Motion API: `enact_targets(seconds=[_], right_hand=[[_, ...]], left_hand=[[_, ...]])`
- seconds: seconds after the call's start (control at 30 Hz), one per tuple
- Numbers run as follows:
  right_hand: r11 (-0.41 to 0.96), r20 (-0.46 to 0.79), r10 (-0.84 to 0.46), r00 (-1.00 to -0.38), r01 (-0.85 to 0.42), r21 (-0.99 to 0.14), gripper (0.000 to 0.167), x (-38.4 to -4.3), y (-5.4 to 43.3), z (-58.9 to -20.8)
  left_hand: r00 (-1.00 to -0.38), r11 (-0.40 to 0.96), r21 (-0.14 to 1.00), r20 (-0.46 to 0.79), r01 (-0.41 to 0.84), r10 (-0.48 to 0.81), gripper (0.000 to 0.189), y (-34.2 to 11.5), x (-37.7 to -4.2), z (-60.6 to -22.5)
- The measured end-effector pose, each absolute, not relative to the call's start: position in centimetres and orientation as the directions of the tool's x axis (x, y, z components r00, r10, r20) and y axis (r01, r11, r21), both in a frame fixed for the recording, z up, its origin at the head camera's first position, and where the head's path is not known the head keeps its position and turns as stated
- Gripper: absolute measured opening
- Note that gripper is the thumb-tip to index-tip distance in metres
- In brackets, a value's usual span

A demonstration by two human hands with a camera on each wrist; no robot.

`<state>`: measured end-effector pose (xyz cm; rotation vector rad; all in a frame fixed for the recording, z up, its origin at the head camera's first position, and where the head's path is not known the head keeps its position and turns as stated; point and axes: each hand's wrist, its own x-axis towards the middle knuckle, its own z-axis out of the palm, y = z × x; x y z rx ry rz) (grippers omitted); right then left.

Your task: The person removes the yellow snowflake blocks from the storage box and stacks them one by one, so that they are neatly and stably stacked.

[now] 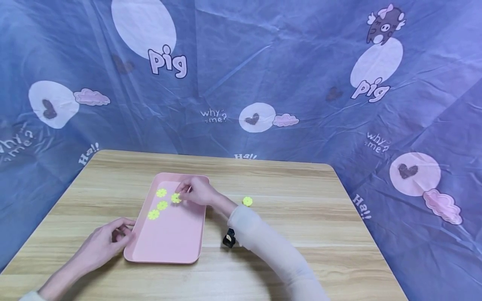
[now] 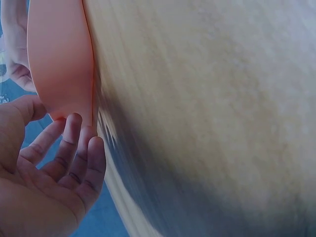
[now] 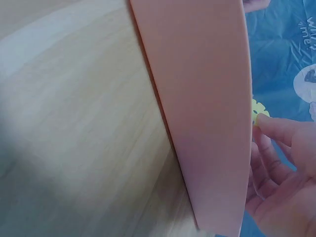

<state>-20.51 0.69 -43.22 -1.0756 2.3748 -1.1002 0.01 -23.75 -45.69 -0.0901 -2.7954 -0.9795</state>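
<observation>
A pink tray (image 1: 173, 238) lies on the wooden table, its long side running away from me. My right hand (image 1: 197, 190) is over the tray's far part and pinches a yellow flower-shaped disc (image 1: 175, 198) between thumb and fingertips. In the right wrist view that disc (image 3: 258, 109) shows past the tray's rim. Three more yellow discs (image 1: 162, 205) lie in the tray, to the left of the pinched one. At the tray's left edge my left hand (image 1: 107, 242) holds the rim, thumb at the top and fingers against the outer wall (image 2: 61, 64).
Another yellow disc (image 1: 247, 201) sits on the wooden table (image 1: 301, 234) to the right of the tray, beyond the right forearm. A small black object (image 1: 229, 238) shows beside the right sleeve. Blue printed cloth (image 1: 218, 83) hangs behind the table and along its sides.
</observation>
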Motion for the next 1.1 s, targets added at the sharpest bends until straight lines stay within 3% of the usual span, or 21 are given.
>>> enact_targets(seconds=[0.33,1.1], right_hand=[[0.381,0.045,-0.739,-0.672,-0.472,-0.795,0.013,-20.2,2.6,-42.7],[0.359,0.105,-0.658,-0.745,-0.434,-0.826,0.012,-18.9,7.9,-40.8]], left_hand=[[-0.986,0.783,0.615,0.166,0.099,-0.006,0.019,-24.0,-0.2,-45.7],[-0.984,0.778,0.617,0.181,0.118,0.006,0.02,-24.3,-0.3,-45.5]])
